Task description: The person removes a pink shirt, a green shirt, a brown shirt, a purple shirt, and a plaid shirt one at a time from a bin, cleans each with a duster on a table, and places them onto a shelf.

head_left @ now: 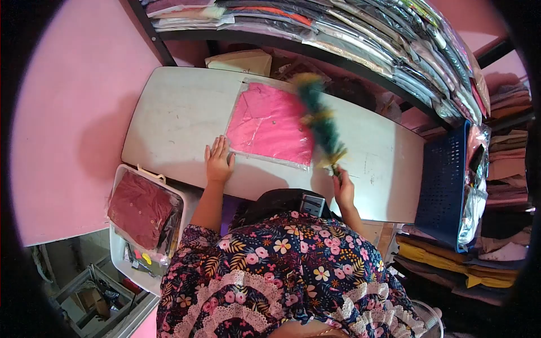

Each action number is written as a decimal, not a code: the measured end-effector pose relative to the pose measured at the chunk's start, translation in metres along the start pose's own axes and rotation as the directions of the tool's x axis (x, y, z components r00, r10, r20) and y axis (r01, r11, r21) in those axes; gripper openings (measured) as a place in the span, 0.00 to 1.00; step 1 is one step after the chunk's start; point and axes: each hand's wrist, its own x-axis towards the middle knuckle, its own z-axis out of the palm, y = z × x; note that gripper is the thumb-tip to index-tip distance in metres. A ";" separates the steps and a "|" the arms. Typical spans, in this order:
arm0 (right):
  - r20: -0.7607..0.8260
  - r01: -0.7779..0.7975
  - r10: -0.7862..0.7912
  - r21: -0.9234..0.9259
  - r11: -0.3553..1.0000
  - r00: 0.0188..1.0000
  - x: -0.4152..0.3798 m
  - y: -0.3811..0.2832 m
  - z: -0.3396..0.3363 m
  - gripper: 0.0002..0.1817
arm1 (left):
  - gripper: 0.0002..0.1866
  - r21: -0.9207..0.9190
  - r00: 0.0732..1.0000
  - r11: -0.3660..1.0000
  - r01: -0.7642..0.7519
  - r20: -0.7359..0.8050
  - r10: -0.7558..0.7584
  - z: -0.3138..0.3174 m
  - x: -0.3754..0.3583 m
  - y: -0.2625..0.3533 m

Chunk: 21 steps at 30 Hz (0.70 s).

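The right hand (pixel 344 192) has its fingers clamped on the blurred duster (pixel 324 130) by one end, so it extends along the pink packet (pixel 265 124) on the worktop (pixel 174 124); the left hand (pixel 218 163) lies flat, thumb apart, perhaps steadying.

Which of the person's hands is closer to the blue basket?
Right. The right hand, gripping the duster, is left of the blue basket, across some tabletop; the left hand is farther left, beside the pink packet.

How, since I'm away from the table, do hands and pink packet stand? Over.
Left hand on table by pink packet; right hand gripping duster. Packet flat. Blurred duster partly blocks its right edge.
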 end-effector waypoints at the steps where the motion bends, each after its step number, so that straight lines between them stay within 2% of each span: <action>1: 0.088 0.201 -0.198 -0.022 0.979 0.976 -0.004 -0.002 -0.004 0.18 | 0.30 -0.001 1.000 1.000 0.002 0.002 -0.002 -0.001 0.000 0.001; 2: 0.215 0.277 -0.249 -0.112 0.954 0.944 -0.010 -0.004 -0.009 0.17 | 0.30 -0.002 1.000 1.000 0.005 0.003 -0.005 -0.001 0.001 0.002; 4: 0.417 0.244 -0.116 -0.269 0.932 0.902 -0.016 -0.007 -0.017 0.17 | 0.30 -0.007 1.000 1.000 0.000 0.001 0.000 -0.003 0.000 0.002; 7: 0.117 0.102 -0.080 -0.198 0.975 0.990 -0.022 0.009 -0.012 0.19 | 0.30 0.018 1.000 1.000 -0.007 0.009 0.007 -0.003 -0.001 0.000; 8: 0.121 0.103 -0.080 -0.200 0.974 0.989 -0.023 0.015 -0.010 0.19 | 0.30 0.017 1.000 1.000 -0.003 0.011 0.003 -0.003 -0.001 0.000; 10: 0.048 0.070 -0.070 0.001 0.998 0.996 -0.026 0.016 -0.010 0.19 | 0.29 0.000 1.000 1.000 -0.015 -0.001 0.015 -0.004 -0.001 -0.001; 11: 0.116 0.084 -0.085 0.017 0.996 0.990 -0.030 0.017 -0.012 0.20 | 0.29 0.000 1.000 1.000 -0.013 0.001 0.013 -0.004 -0.001 -0.001; 12: 0.119 0.083 -0.085 0.021 0.996 0.989 -0.035 0.011 -0.016 0.20 | 0.28 -0.009 1.000 1.000 -0.014 -0.002 0.014 -0.004 -0.002 -0.003; 14: 0.468 0.210 -0.113 -0.161 0.964 0.876 -0.038 0.001 -0.027 0.20 | 0.28 -0.019 1.000 1.000 -0.014 -0.005 0.013 -0.005 -0.004 -0.003; 15: 0.467 0.276 -0.215 -0.065 0.959 0.858 -0.037 0.000 -0.029 0.20 | 0.27 -0.006 1.000 1.000 -0.018 -0.015 0.018 -0.004 -0.004 -0.004; 18: 0.396 0.213 -0.199 0.009 0.977 0.897 -0.032 -0.003 -0.040 0.21 | 0.27 -0.012 1.000 1.000 -0.015 -0.027 0.015 -0.003 -0.005 -0.005; 19: 0.310 0.223 -0.216 0.015 0.975 0.926 -0.031 -0.003 -0.034 0.21 | 0.26 -0.033 1.000 0.999 -0.009 -0.025 0.008 -0.004 -0.007 -0.006; 20: 0.314 0.228 -0.221 0.016 0.974 0.923 -0.028 -0.004 -0.028 0.21 | 0.26 -0.032 1.000 0.999 -0.003 -0.027 0.002 -0.005 -0.008 -0.007; 21: 0.213 0.171 -0.190 0.105 0.980 0.959 -0.025 -0.012 -0.019 0.20 | 0.28 -0.038 1.000 0.999 -0.005 -0.004 0.005 -0.006 -0.007 -0.007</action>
